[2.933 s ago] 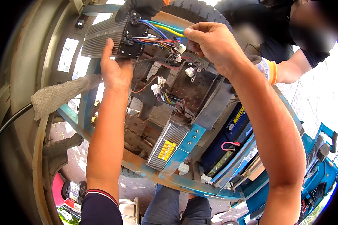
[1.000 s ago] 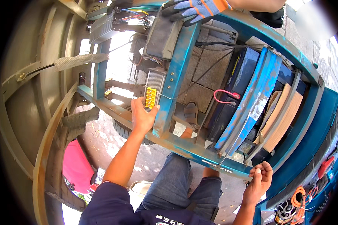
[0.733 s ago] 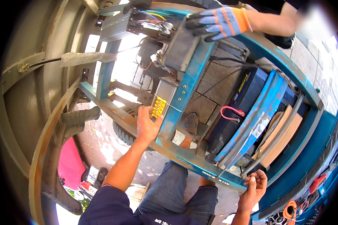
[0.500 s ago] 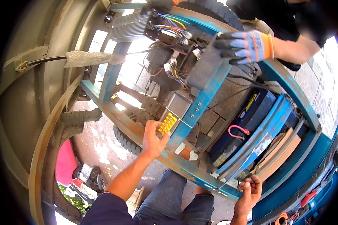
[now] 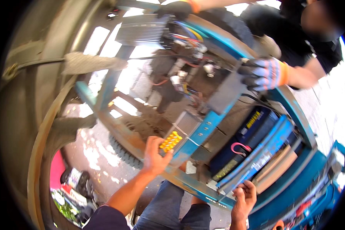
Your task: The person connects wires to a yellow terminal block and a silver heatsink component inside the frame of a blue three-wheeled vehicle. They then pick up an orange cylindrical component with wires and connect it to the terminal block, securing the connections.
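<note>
1. And the left hand (image 5: 155, 156) had left the large silver finned metal box (image 5: 142, 28) at far left, where it was seconds ago; now it gripped the near end of the small yellow ribbed block (image 5: 171, 142), fingers on the left, thumb on the right.
2. That block lay near centre, against the narrow silver finned metal case (image 5: 186, 122) beside the blue-painted crossbeam (image 5: 203, 132); the work in hand had evidently shifted there.
3. A thin white strap (image 5: 194, 142) showed across case and beam, where none could be made out at first; the case looked at least partly tied, though blur hid how tightly.
4. The right hand (image 5: 244, 197) had dropped to near right, fingers half curled; whether it held anything, I couldn't tell.
5. Far right, a co-worker's blue-grey, orange-cuffed work glove (image 5: 265, 73) rested on the flat dark-grey box (image 5: 226, 91), just as half a second earlier.
6. Loose white plastic connectors (image 5: 176, 79) crowded the space beyond the case, a likely snag. The rusty blue near rail (image 5: 197, 191) ran under the left forearm's reach.
7. To the right sat the dark-blue battery (image 5: 257, 122) with its pinkish-red cable loop (image 5: 241, 147), well apart from the gripping fingers.
</note>
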A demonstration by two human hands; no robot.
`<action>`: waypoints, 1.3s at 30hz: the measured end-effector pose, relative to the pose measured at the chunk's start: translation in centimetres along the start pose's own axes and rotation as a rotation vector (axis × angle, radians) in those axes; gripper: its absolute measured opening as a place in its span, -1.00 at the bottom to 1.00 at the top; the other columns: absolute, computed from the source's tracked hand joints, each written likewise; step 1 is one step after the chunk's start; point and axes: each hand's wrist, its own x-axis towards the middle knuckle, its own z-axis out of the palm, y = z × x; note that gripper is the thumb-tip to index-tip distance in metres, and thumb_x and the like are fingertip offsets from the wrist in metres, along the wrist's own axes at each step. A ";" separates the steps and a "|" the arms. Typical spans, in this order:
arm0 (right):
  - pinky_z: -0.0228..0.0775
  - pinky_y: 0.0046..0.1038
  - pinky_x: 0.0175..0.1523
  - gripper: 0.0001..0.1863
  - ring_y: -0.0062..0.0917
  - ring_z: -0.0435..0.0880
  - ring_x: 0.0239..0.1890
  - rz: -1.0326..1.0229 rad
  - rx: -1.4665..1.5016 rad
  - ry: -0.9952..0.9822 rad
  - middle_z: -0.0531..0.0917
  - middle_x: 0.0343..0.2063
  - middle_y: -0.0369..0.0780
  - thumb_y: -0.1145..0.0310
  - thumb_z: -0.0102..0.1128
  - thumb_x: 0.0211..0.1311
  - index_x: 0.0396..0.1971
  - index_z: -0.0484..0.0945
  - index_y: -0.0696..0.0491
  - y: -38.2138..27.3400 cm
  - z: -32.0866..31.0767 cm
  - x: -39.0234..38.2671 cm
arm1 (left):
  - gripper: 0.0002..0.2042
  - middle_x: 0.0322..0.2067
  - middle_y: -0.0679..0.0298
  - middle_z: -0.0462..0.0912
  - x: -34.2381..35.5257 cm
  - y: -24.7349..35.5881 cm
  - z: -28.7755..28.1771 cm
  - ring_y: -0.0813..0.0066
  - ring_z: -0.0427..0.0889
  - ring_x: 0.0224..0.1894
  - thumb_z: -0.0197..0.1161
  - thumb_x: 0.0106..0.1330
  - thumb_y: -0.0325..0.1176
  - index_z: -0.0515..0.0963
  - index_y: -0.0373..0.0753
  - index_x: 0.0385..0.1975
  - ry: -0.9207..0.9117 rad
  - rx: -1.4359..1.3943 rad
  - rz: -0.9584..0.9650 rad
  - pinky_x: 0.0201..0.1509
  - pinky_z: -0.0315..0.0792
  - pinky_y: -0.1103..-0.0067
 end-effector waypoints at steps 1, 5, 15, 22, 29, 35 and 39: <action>0.55 -0.48 0.01 -0.58 -0.53 0.67 -0.10 -0.028 -0.069 0.028 0.66 -0.18 -0.18 0.53 0.29 0.29 0.12 0.46 0.25 -0.3 -0.3 -0.3 | -0.57 -0.10 0.04 0.47 0.1 -0.5 1.4 0.06 0.53 -0.06 0.47 0.07 -0.42 0.47 -0.31 -0.08 0.024 0.047 0.096 0.03 0.46 0.29; 0.53 -0.40 0.13 -0.58 -0.49 0.66 0.01 0.029 -0.272 -0.153 0.64 -0.06 -0.17 0.44 0.25 0.39 0.20 0.44 0.17 -1.4 0.4 -0.4 | -0.64 -0.14 0.13 0.50 -1.6 -3.2 1.6 0.20 0.50 -0.02 0.43 0.21 -0.41 0.47 -0.31 -0.04 0.035 0.241 -0.053 0.15 0.39 0.29; 0.44 -0.52 -0.09 -0.60 -0.59 0.57 -0.15 -0.188 -0.073 0.063 0.55 -0.10 -0.21 0.52 0.24 0.36 0.16 0.44 0.19 -1.9 -13.0 -7.6 | -0.42 -0.01 0.16 0.51 -0.2 -9.3 1.3 0.38 0.46 -0.10 0.38 0.40 -0.29 0.33 -0.33 0.34 0.055 0.356 0.033 0.06 0.41 0.46; 0.45 -0.53 -0.14 -0.76 -0.63 0.58 -0.30 -0.484 -0.580 0.726 0.61 -0.35 -0.27 0.59 0.26 0.29 -0.05 0.56 0.20 -4.5 -33.3 -15.6 | -0.51 -0.02 0.18 0.46 -7.8 6.6 6.3 0.37 0.46 -0.07 0.33 0.42 -0.33 0.37 -0.27 0.29 -0.022 0.316 0.359 0.01 0.41 0.49; 0.39 -0.21 0.14 -0.48 -0.21 0.58 0.04 -0.397 -1.371 0.820 0.60 -0.06 -0.10 0.44 0.44 0.07 0.07 0.52 0.16 -4.4 -47.1 -16.0 | -0.64 -0.11 0.18 0.41 -23.0 24.2 17.9 0.46 0.41 -0.20 0.25 0.15 -0.59 0.45 -0.30 -0.02 -0.675 -0.223 0.461 -0.11 0.36 0.57; 0.40 -0.23 0.05 -0.59 -0.25 0.61 0.00 -0.471 -1.233 0.605 0.64 -0.10 -0.15 0.43 0.43 0.05 -0.05 0.58 0.11 -1.6 -50.1 -15.7 | -0.68 -0.16 0.14 0.44 -30.9 31.4 22.1 0.44 0.44 -0.25 0.29 0.11 -0.58 0.47 -0.36 -0.11 -0.942 -0.294 0.617 -0.14 0.39 0.55; 0.55 -0.24 -0.02 -0.71 -0.11 0.71 -0.16 -0.481 -0.748 0.639 0.68 -0.20 -0.03 0.50 0.36 0.14 -0.13 0.60 0.23 -3.0 -54.2 -15.5 | -0.70 -0.18 0.14 0.48 -32.7 34.5 23.1 0.46 0.46 -0.25 0.28 0.13 -0.59 0.47 -0.37 -0.11 -0.969 -0.300 0.727 -0.16 0.41 0.54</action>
